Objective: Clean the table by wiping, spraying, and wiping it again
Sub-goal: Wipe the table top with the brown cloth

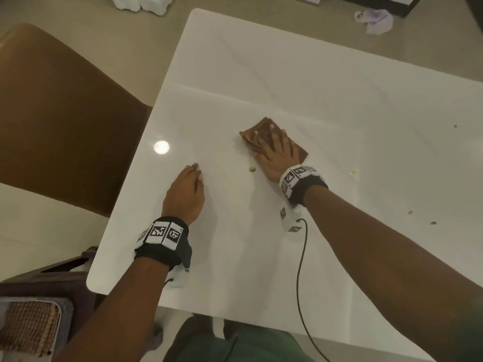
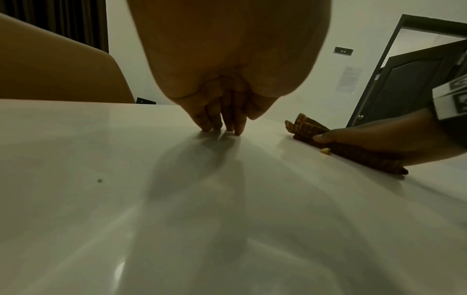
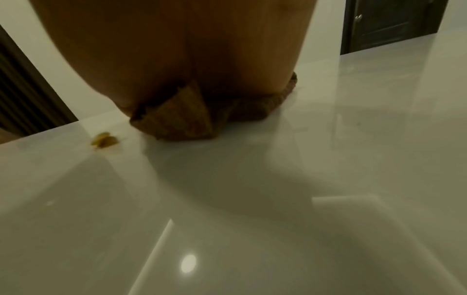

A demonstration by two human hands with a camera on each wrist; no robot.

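Note:
A folded brown checked cloth [image 1: 247, 136] lies on the white table [image 1: 287, 74] near its middle. My right hand [image 1: 277, 155] lies flat on the cloth with straight fingers and presses it down; the left wrist view shows the cloth [image 2: 308, 125] under that hand [image 2: 379, 139]. In the right wrist view the palm [image 3: 177, 49] covers most of the cloth [image 3: 182, 119]. My left hand [image 1: 187, 192] holds nothing and rests its fingertips [image 2: 222, 125] on the bare table, left of the cloth. A yellow crumb [image 1: 252, 169] [image 3: 104, 139] sits just beside the cloth's near edge. No spray bottle is in view.
Another yellow crumb [image 1: 352, 173] and several dark specks [image 1: 433, 222] lie on the table's right side. A brown chair [image 1: 52, 113] stands at the left edge, and a stool with a woven cushion [image 1: 28, 322] at bottom left. A black cable [image 1: 300, 257] runs from my right wrist.

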